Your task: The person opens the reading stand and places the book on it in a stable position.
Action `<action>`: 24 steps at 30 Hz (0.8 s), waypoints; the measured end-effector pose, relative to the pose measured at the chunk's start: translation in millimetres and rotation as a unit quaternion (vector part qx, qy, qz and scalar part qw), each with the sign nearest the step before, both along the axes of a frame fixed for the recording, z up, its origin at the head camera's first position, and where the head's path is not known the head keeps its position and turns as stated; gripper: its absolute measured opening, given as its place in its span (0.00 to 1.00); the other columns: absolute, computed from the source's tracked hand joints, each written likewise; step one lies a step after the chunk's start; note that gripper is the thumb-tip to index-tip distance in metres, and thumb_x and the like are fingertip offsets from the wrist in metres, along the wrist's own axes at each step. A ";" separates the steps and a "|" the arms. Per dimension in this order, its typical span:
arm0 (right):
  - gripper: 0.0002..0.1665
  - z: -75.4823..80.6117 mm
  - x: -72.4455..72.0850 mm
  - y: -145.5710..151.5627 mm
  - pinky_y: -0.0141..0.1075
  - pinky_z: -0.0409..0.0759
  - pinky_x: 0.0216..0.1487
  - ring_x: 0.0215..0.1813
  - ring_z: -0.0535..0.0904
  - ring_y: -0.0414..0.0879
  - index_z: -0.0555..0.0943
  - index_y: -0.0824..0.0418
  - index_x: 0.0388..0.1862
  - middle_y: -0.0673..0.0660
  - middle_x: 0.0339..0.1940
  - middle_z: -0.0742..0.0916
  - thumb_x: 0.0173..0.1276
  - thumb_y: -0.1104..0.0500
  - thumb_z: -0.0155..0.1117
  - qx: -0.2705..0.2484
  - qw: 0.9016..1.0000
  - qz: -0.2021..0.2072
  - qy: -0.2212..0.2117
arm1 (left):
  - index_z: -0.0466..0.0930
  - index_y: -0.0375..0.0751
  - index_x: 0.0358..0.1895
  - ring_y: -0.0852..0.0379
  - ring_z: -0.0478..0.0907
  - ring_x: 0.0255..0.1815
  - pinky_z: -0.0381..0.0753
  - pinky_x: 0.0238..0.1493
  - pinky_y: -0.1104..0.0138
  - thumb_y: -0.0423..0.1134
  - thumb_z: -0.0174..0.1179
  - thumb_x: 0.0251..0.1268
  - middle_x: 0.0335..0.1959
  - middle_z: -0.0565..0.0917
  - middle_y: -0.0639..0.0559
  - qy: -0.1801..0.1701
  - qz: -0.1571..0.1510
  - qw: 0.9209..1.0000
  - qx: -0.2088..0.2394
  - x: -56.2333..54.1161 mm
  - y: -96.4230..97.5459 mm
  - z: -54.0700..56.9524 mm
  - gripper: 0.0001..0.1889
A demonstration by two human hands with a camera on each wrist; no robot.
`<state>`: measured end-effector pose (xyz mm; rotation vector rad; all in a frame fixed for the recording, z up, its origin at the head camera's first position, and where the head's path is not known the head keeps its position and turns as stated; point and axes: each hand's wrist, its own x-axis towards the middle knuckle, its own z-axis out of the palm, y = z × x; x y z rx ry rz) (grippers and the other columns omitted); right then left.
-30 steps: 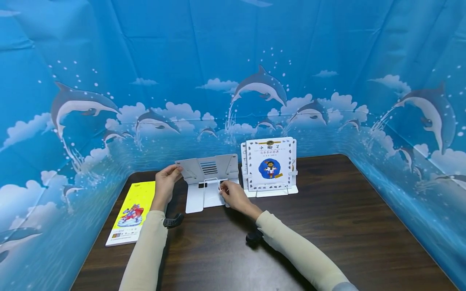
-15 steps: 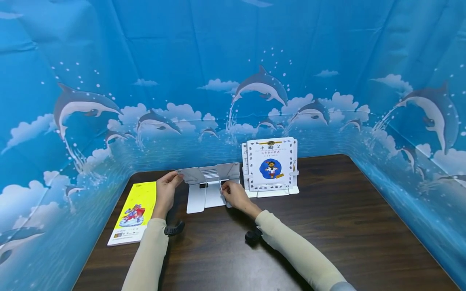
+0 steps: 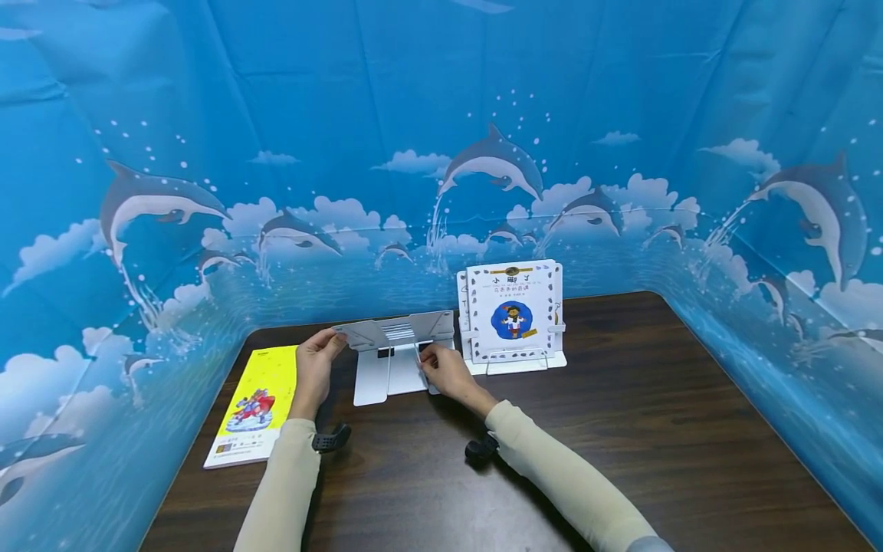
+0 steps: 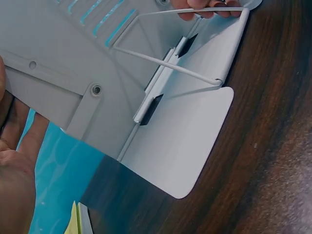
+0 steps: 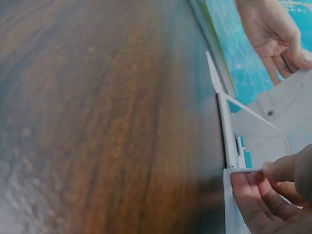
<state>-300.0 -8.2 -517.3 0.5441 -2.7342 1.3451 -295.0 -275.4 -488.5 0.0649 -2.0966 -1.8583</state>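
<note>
White plastic book stand point(image 3: 393, 354), smooth matte, rounded-corner base plate flat on the dark wood-grain worktop point(image 3: 621, 429), sits toward the far edge of the worktop, just left of a second stand. Its hinged back panel point(image 3: 396, 331) has slotted vents, moulded ribs and small rivets, and is tilted low over the base. Left hand point(image 3: 316, 368) grips the panel's left top corner, fingers curled round the edge. Right hand point(image 3: 444, 373) pinches the thin white wire prop point(image 4: 170, 66) at the right side of the stand, fingertips point(image 5: 253, 192) closed on the wire where it meets the base edge. The wire is a bent rod frame, and one end sits in a slot on the base's centre rail. Both arms in beige sleeves, black wrist mounts. Left of the stand, just beside the left hand: a yellow glossy paperback point(image 3: 255, 402) lying flat, cartoon cover. Right of the stand, close but whether touching is unclear: the second white stand point(image 3: 513, 362) upright, holding a white picture book point(image 3: 512, 310) with a blue round cover image, clipped by wire page holders. Behind and around the stand: blue fabric backdrop point(image 3: 414, 115), creased, printed with dolphins and clouds.
</note>
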 end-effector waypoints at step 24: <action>0.05 68.0 6.8 32.6 0.42 0.90 0.55 0.49 0.89 0.52 0.88 0.65 0.46 0.60 0.43 0.89 0.74 0.65 0.71 -0.195 0.948 -0.120 0.222 | 0.85 0.29 0.59 0.65 0.86 0.53 0.81 0.60 0.76 0.36 0.65 0.77 0.44 0.91 0.71 0.065 0.008 0.997 0.037 8.2 1.1 -6.2 0.16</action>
